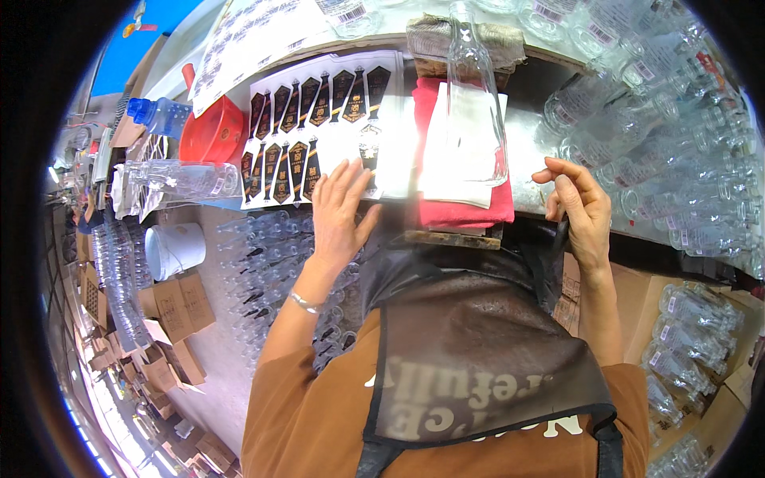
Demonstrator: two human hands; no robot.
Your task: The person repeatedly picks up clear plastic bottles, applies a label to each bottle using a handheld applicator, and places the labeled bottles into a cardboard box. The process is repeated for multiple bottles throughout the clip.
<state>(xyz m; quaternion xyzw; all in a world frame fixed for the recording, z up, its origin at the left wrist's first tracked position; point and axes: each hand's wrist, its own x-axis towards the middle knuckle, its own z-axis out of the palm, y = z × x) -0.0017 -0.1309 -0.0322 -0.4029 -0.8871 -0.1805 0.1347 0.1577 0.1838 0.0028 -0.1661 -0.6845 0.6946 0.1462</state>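
Observation:
My left hand [343, 209] lies with its fingers spread at the near right edge of a white sheet [331, 151] bearing rows of dark, tie-shaped decals. My right hand [579, 209] is raised beside the bench, its fingers loosely bent and apart, with nothing visible in it. Between the hands a clear glass bottle [476, 119] lies with its base toward me, apart from both. Under it are a white cloth [434, 171] and a folded red cloth [470, 215]. The bottle's neck end rests on a grey rag [426, 40] over a block.
Many glass bottles [637, 151] crowd the bench at right, with more in a carton [673, 350] below. At left are a red basin [211, 131], a blue-capped plastic bottle [163, 115] and another glass bottle [187, 179]. A white bucket [174, 249] and standing bottles [263, 247] occupy the floor.

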